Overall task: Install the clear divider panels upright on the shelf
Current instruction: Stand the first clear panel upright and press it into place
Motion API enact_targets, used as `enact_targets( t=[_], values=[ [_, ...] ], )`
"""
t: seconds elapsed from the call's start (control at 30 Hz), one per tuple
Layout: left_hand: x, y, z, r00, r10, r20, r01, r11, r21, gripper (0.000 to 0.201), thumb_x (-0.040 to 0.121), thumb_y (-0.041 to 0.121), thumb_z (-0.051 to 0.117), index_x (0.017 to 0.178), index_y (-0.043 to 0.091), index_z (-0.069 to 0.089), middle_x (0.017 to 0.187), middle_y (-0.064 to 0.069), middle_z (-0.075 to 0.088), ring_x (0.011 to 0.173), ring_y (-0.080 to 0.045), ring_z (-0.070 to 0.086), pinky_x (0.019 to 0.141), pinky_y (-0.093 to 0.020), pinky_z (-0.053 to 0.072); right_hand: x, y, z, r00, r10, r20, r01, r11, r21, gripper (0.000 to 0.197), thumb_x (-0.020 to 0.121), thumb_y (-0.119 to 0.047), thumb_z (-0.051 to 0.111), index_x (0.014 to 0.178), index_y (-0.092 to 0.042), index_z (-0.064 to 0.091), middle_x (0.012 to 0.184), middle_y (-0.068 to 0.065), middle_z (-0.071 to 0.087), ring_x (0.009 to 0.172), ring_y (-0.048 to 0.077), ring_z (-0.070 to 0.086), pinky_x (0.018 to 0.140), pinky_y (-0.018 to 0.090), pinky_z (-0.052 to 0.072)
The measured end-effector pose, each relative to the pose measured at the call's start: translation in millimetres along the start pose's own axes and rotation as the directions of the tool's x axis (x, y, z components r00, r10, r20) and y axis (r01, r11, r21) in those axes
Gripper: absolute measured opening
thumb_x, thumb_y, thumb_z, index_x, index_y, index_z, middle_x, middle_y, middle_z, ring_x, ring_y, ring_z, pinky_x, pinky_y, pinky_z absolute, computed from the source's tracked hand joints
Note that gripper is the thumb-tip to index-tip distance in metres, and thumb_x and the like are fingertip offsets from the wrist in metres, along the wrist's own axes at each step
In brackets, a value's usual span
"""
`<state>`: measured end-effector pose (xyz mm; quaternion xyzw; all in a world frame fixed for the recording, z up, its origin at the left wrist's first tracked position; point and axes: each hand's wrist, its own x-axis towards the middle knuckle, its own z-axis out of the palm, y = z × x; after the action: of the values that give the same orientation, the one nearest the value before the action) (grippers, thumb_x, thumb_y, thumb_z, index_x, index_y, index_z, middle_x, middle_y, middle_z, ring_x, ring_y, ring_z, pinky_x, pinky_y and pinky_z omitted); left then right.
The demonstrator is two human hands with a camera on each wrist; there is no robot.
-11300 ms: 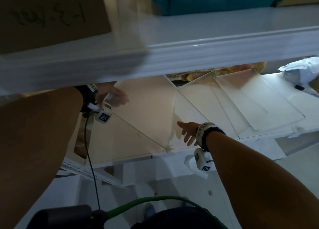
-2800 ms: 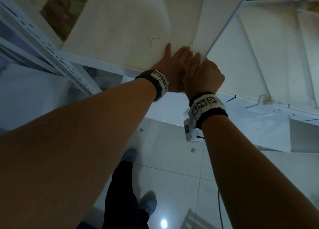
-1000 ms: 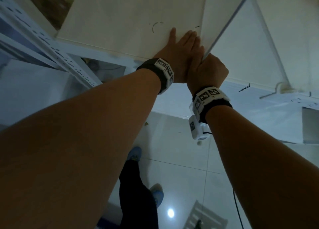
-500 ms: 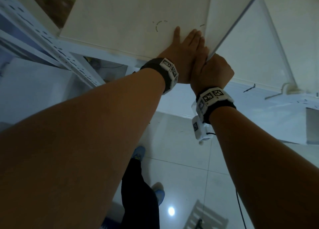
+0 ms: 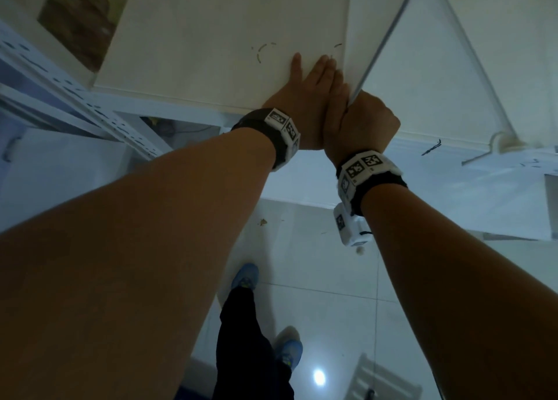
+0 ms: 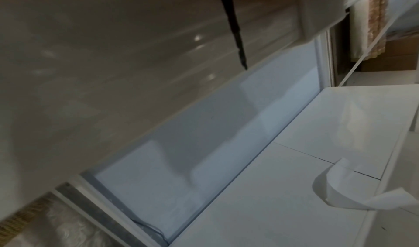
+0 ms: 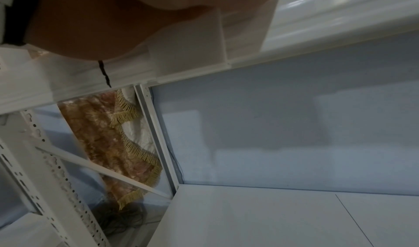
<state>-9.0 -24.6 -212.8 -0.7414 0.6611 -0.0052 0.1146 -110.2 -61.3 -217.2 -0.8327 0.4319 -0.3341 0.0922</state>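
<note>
Landmark: upright clear divider panel (image 5: 359,37) on the shelf (image 5: 196,37).
- Left of panel: bare shelf surface, passable; left hand (image 5: 302,97) lies flat at the panel's base.
- At panel's front edge: right hand (image 5: 362,125) clasped round it, blocking.
- Right of panel: open bay, bounded by another leaning panel (image 5: 483,76).
- Far left: perforated upright (image 5: 90,110) closes the shelf end.

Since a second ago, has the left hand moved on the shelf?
No. The left hand lies flat on the shelf, fingertips just below the curved scratch marks as before; only the camera shifted.
</note>
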Motion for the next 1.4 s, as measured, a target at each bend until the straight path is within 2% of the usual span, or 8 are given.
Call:
enact_targets(
  t=[0.13,0.47,0.6,0.77,1.03,1.27,1.4],
  values=[
    [1.3,-1.5,4.1,0.999,0.037,-0.001,-0.037,0.999,0.009,0.084,0.094,0.054,0.03,0.152,-0.003,0.011,0.159,-0.029,0.013,0.148,-0.043,0.009,0.113,-0.07,0.012,1.7,1.9,-0.1,0.999,-0.002,0.051,0.002,1.0,0.001,0.038,0.094,-0.031,0.048,0.058,-0.021,0.04,0.051,-0.004,0.04,0.043,0.021,0.035,0.05,0.025,0.017],
    [1.4,-5.5,9.5,0.998,0.062,-0.031,-0.062,0.998,0.003,0.091,0.087,0.055,0.038,0.152,-0.004,0.014,0.158,-0.029,0.015,0.149,-0.041,0.01,0.114,-0.067,0.012,1.9,4.9,5.1,0.999,-0.008,0.037,0.008,1.0,-0.006,0.037,0.093,-0.033,0.047,0.058,-0.021,0.041,0.05,-0.003,0.043,0.042,0.022,0.039,0.05,0.025,0.023],
    [1.6,-3.2,10.8,0.998,0.062,-0.03,-0.061,0.998,0.024,0.089,0.086,0.053,0.039,0.152,-0.002,0.015,0.158,-0.028,0.017,0.149,-0.041,0.011,0.114,-0.067,0.013,-0.1,6.7,4.8,0.999,-0.026,0.025,0.026,1.0,-0.009,0.037,0.091,-0.035,0.046,0.058,-0.02,0.041,0.05,-0.004,0.042,0.041,0.02,0.036,0.048,0.024,0.019],
    [2.5,-3.6,12.3,0.998,0.051,-0.046,-0.049,0.998,0.049,0.089,0.085,0.053,0.04,0.152,0.0,0.016,0.159,-0.024,0.019,0.149,-0.04,0.012,0.115,-0.066,0.014,0.5,8.7,8.2,0.998,-0.03,0.056,0.031,0.999,-0.03,0.036,0.091,-0.04,0.037,0.062,-0.021,0.044,0.054,-0.004,0.046,0.046,0.021,0.041,0.05,0.026,0.026],
    [0.7,-3.9,14.3,0.998,0.041,-0.055,-0.037,0.996,0.078,0.086,0.086,0.049,0.043,0.152,0.001,0.019,0.159,-0.021,0.022,0.149,-0.038,0.013,0.117,-0.063,0.014,-0.6,8.7,13.3,0.999,-0.034,0.026,0.034,0.999,-0.004,0.039,0.087,-0.043,0.025,0.06,-0.022,0.044,0.052,-0.005,0.045,0.045,0.019,0.04,0.048,0.025,0.024],
    [2.5,-6.6,20.2,0.995,0.019,-0.101,-0.011,0.997,0.074,0.084,0.082,0.051,0.045,0.148,0.002,0.028,0.153,-0.02,0.034,0.146,-0.035,0.023,0.116,-0.061,0.019,-1.9,9.6,18.6,0.991,-0.096,-0.094,0.097,0.995,0.009,0.042,0.086,-0.039,0.033,0.057,-0.019,0.056,0.047,-0.001,0.051,0.042,0.017,0.031,0.047,0.024,0.018],
    [1.6,-6.0,20.8,0.994,0.019,-0.112,-0.01,0.997,0.078,0.083,0.082,0.05,0.046,0.147,0.001,0.03,0.15,-0.021,0.036,0.144,-0.035,0.027,0.116,-0.059,0.02,-2.4,8.0,15.7,0.988,-0.111,-0.108,0.112,0.994,0.002,0.038,0.085,-0.036,0.037,0.054,-0.019,0.053,0.044,-0.003,0.045,0.04,0.017,0.028,0.048,0.02,0.004]
  ],
)
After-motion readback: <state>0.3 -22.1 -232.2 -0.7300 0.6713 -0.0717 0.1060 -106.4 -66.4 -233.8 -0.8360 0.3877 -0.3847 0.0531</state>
